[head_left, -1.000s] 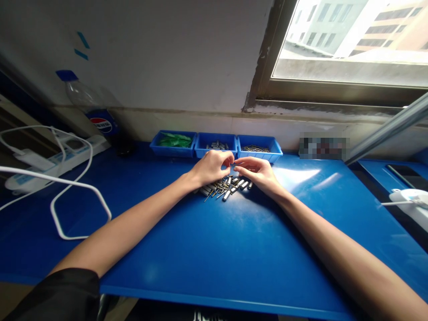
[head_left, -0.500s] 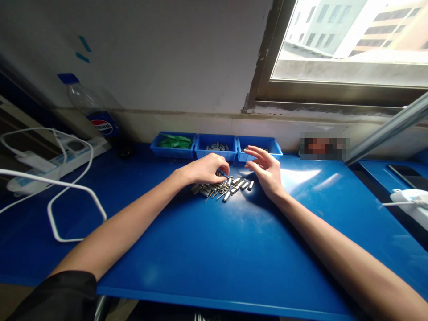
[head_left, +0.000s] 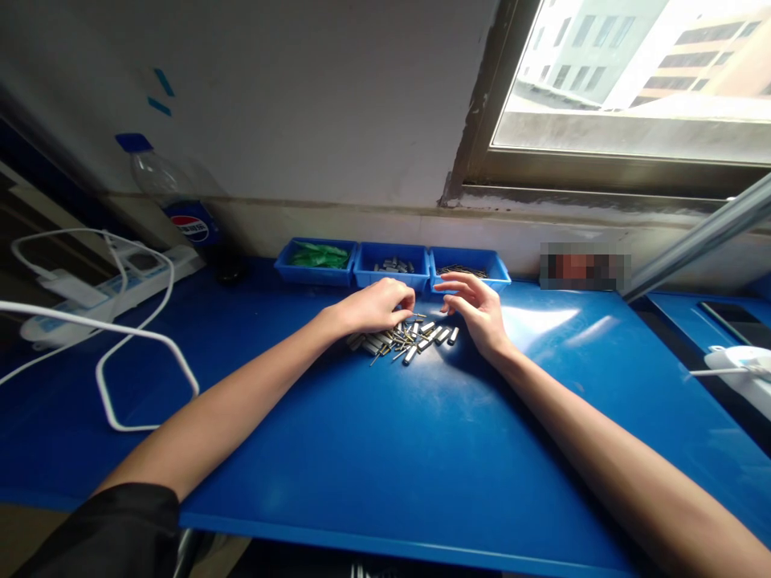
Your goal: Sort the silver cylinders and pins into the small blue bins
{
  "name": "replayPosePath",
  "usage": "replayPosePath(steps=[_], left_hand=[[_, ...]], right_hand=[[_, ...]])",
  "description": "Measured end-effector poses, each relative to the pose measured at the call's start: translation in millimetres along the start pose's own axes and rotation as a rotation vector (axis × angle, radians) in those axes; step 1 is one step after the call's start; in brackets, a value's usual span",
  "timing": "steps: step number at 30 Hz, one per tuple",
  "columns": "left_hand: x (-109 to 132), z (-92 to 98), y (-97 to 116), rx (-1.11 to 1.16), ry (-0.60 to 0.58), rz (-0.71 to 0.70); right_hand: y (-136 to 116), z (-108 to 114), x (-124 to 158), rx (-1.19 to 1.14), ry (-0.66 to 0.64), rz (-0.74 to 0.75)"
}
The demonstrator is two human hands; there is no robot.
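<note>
My left hand [head_left: 381,305] is over the back left of a pile of small metal parts, its thumb and fingers pinched together. A thin metal pin [head_left: 420,315] sticks out to the right from its fingertips. Short silvery blocks [head_left: 425,342] and thin brassy pins [head_left: 397,347] make up the pile on the blue table [head_left: 361,449]; part of it is hidden under that hand. To the right, my right hand [head_left: 478,311] hovers with bent fingers apart and nothing visible in them, just in front of the right blue bin [head_left: 501,271].
A middle bin [head_left: 360,277] holds grey blocks; a left bin [head_left: 283,274] holds something green. Far left are a cola bottle [head_left: 191,223], a power strip [head_left: 42,329] and a white cable [head_left: 144,333]. A metal pole [head_left: 692,233] slants at the right, near a phone [head_left: 738,321].
A thin pin now shows at my left fingertips. My right hand has come slightly lower and left, its fingers nearer the left hand. The whole view has shifted a little.
</note>
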State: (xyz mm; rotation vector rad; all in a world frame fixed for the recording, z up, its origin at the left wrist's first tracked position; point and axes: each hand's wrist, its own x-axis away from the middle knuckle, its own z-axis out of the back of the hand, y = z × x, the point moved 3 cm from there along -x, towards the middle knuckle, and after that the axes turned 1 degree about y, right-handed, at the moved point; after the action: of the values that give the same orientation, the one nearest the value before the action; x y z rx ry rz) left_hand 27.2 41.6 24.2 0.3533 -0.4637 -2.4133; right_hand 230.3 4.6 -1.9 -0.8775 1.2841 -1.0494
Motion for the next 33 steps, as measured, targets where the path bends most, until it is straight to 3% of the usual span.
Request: replayPosePath(steps=[5, 10, 14, 22, 28, 33], left_hand=[[-1.2, 9.1, 1.2, 0.248, 0.152, 0.082], [-4.1, 11.6, 1.1, 0.573, 0.326, 0.088], [-4.8, 12.1, -1.0, 0.642, 0.384, 0.09], [-4.5, 5.6, 1.4, 0.501, 0.326, 0.097], [2.8, 20.2, -6.4, 0.268, 0.113, 0.164], [7.2, 26.5, -11.9, 0.172, -0.026, 0.155]], right_hand=[[0.1, -0.4, 0.0, 0.015, -0.042, -0.034], [0.1, -4.4, 1.2, -0.011, -0.22, -0.111], [-0.5, -4.5, 1.8, -0.048, -0.243, -0.129], [4.7, -1.9, -0.9, -0.05, -0.174, -0.1], [10.1, 7.5, -3.9, -0.031, 0.1, 0.003], [10.6, 7.8, -3.0, 0.019, 0.069, 0.003]])
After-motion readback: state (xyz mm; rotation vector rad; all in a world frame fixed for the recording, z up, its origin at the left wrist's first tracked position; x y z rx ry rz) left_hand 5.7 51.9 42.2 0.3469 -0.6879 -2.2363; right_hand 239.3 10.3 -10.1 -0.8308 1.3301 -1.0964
